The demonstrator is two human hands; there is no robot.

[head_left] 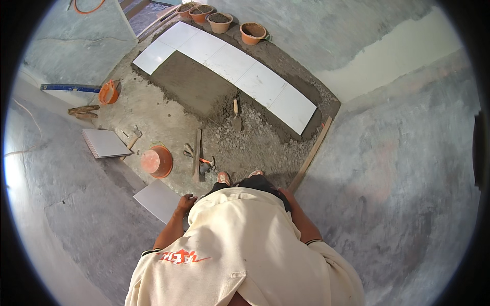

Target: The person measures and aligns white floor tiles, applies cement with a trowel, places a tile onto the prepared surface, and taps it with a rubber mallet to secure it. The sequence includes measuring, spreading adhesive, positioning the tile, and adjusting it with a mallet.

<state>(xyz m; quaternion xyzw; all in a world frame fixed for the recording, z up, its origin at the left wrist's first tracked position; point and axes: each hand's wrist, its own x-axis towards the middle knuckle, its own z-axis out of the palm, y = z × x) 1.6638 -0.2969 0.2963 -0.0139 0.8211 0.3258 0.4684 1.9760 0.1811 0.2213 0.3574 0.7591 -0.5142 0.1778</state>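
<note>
A pale square tile [157, 200] lies just beside the left hand [187, 203], to the left of its fingers, its near corner hidden behind the forearm. That hand hangs low by the hip, elbow bent, wrist turned inward, the fingers loosely curled; whether anything sits inside the curl cannot be told. The right hand [284, 194] hangs at the other hip against the dark trousers [260, 182], its fingers hidden, so neither their spread nor any hold can be made out. Ahead of the left fingers stand an upturned orange bucket [157, 161] and, right of it, a narrow wooden strip [197, 155]; the dark and orange tool [206, 165] beside the strip is too small to identify. A long wooden batten [311, 153] runs forward from near the right fingers, its close end cut off by the body. Farther ahead, between both hands, lie a pointing trowel [237, 121] and, beyond, laid white tiles [224, 60].
</note>
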